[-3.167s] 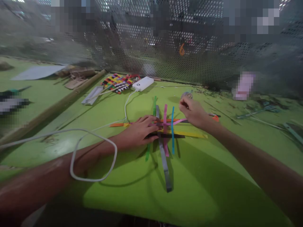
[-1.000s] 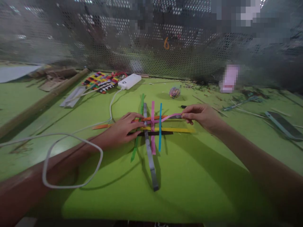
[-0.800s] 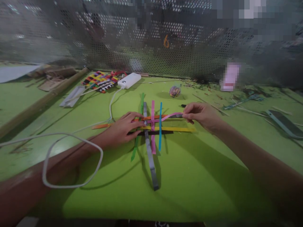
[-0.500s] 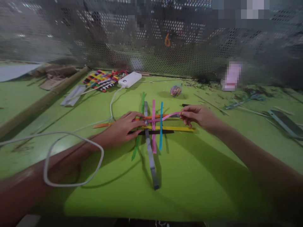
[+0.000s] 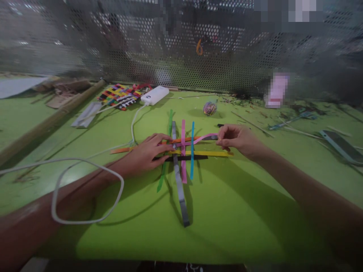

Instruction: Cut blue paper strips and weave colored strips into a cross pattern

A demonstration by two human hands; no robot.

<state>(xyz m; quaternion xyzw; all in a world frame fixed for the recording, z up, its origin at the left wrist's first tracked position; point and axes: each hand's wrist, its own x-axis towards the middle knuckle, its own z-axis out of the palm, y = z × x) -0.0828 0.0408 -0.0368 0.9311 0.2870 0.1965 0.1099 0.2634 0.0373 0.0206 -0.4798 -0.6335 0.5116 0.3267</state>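
Note:
Several coloured strips cross one another on the green table. My left hand [image 5: 154, 153] lies over their left part with fingers spread, pressing near the grey strip [image 5: 179, 185] and the green strip [image 5: 161, 181]. My right hand [image 5: 234, 139] pinches the right end of a pink strip [image 5: 200, 139], which rises a little off the table. The upright pink strip [image 5: 184, 168] and the blue strip [image 5: 192, 166] stand between my hands. A yellow strip [image 5: 217, 153], a black strip [image 5: 200, 158] and an orange strip [image 5: 120, 150] run crosswise.
A white power bank [image 5: 155, 95] with a looping cable [image 5: 133, 122] sits behind, beside a colourful woven piece [image 5: 117, 94]. A small wound ball [image 5: 210, 108] lies at the back. Far right is a phone [image 5: 342, 146]; at left, a long pole [image 5: 53, 121]. Perforated metal [image 5: 181, 71] borders the back.
My right hand has shifted very slightly, its fingers more curled at the pink strip's end. My left hand keeps its place on the strips.

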